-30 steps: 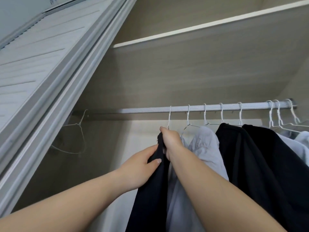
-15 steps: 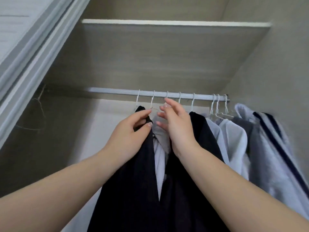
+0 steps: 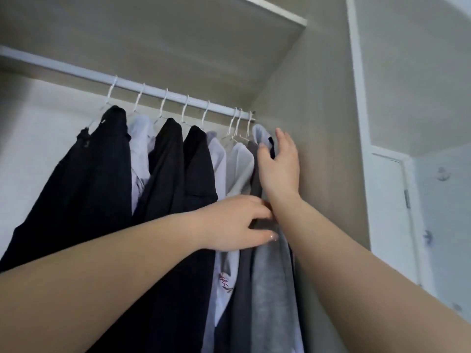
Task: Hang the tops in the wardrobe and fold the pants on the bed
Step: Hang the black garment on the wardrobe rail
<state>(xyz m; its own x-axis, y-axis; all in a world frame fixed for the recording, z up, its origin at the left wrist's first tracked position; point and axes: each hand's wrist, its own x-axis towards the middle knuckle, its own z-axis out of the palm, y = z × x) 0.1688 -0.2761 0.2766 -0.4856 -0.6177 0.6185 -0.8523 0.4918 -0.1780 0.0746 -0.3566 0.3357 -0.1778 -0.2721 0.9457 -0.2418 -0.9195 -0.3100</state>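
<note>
Several tops hang on white wire hangers from the wardrobe rail (image 3: 142,86): black tops (image 3: 102,179), pale lilac and white ones (image 3: 140,138), and a grey top (image 3: 270,281) last on the right, against the side wall. My right hand (image 3: 279,166) is raised at the grey top's shoulder, fingers straight, thumb on one side of the shoulder and fingers on the other. My left hand (image 3: 237,222) reaches across lower down and touches the grey top's body with outstretched fingers. Its fingertips are hidden behind my right wrist. No pants or bed are in view.
A shelf (image 3: 275,11) runs above the rail. The wardrobe's side wall (image 3: 321,123) stands right beside the grey top. Beyond it are a white frame (image 3: 356,98) and a white door (image 3: 390,212). The rail's left stretch carries no hangers.
My view and both hands have shifted right along the rail, from the black top on the left to the grey top at the far right. The black top now hangs untouched.
</note>
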